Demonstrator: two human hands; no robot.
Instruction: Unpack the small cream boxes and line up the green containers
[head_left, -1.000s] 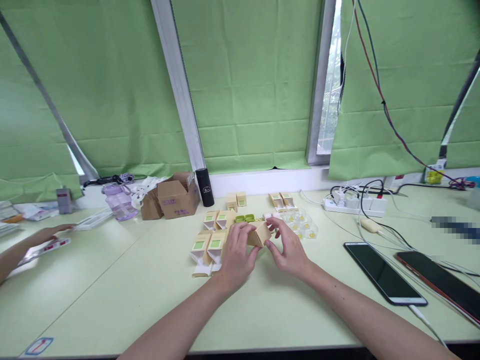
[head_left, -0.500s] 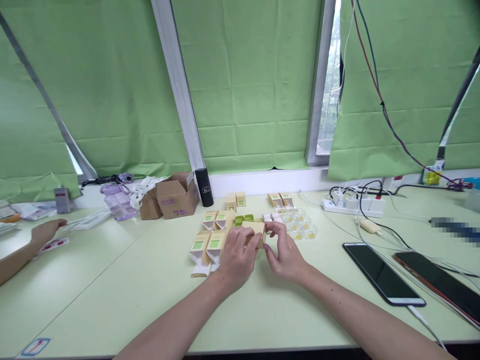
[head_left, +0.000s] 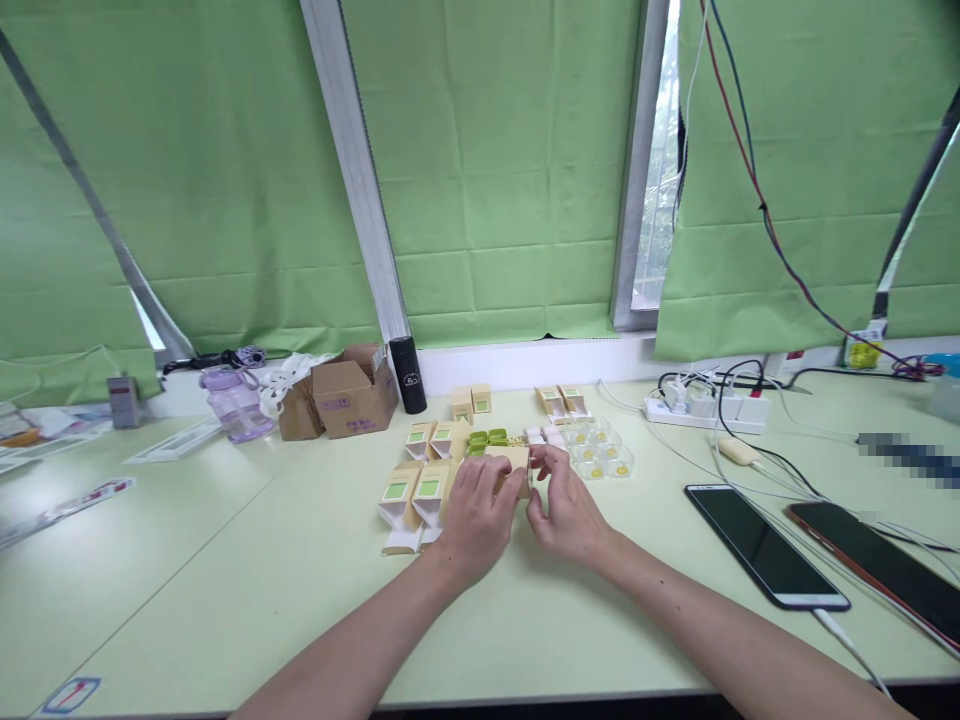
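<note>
A small tan cardboard box is gripped between my hands above the table. My left hand is closed around its left side and front. At its right end, the thumb and fingers of my right hand pinch the edge. Several open small boxes with green labels and white flaps lie left of my left hand. Just beyond the held box are green pieces and white-pink pieces. Clear plastic cups with yellow centres sit beyond my right hand.
Farther back stand more small boxes, a black bottle, a brown carton and a purple water bottle. To the right are a power strip, cables and two phones, including a black one. Printed strips lie at left.
Another person's hand at the far left has gone out of view, and a printed strip there now shows more fully. My right fingers have shifted slightly at the box's end.
</note>
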